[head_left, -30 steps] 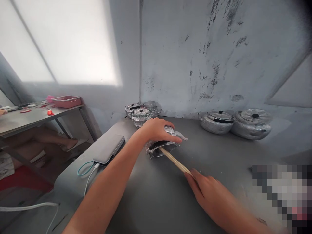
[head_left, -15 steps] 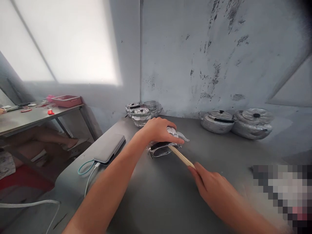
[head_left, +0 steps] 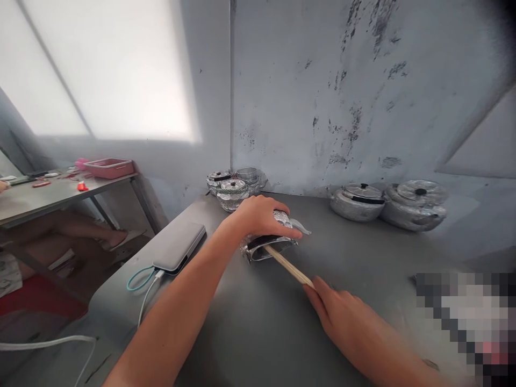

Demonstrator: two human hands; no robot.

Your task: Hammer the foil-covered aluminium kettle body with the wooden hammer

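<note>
A small silver metal kettle (head_left: pixel 281 217) lies tipped on the table with its round mouth facing me and its curved spout pointing right. My left hand (head_left: pixel 262 217) is wrapped over its body from above and grips it. A dark handle strip crosses above the kettle's mouth. My right hand (head_left: pixel 328 303) is closed around a pale wooden stick (head_left: pixel 291 267), which may be a pair held together. The stick's far end reaches inside the kettle's mouth, where its tip is hidden.
Silver lidded pots (head_left: pixel 234 192) stand at the table's back left. Two more, a lidded pot (head_left: pixel 357 207) and a kettle (head_left: pixel 415 207), sit at the right. A power bank (head_left: pixel 181 247) with cables lies left of my arm. A side table holds a pink basket (head_left: pixel 109 168); a person's legs show underneath.
My right hand has moved slightly left, and the stick's entry point has shifted left along the kettle's mouth. My left hand keeps hold of the kettle, almost unmoved.
</note>
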